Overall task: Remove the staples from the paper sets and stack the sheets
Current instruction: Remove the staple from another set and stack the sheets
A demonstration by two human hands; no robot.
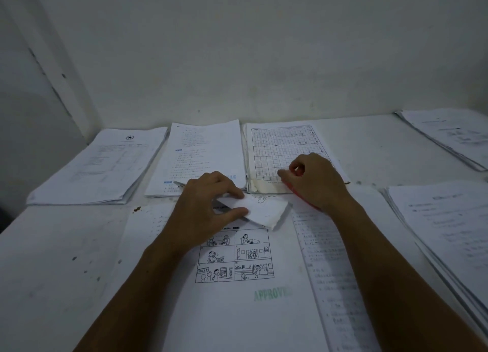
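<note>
A paper set with cartoon panels and a green "APPROVED" stamp (237, 285) lies in front of me on the white table (60, 259). Its top corner (266, 211) is folded back. My left hand (206, 209) pinches that folded corner between thumb and fingers. My right hand (314, 180) hovers just right of it with fingers curled, thumb and forefinger pinched together over the grid-sheet stack (285, 151). A red thing (303, 199) shows under its palm; what it is I cannot tell. A small metal tool (179, 184) lies by my left hand.
Three paper stacks line the wall: left (100, 164), middle (203, 153), and the grid-sheet one. More stacks sit at the far right (449, 135) and near right (449, 233). A text sheet (332, 272) lies beside the cartoon set. Brown specks (137, 208) dot the table.
</note>
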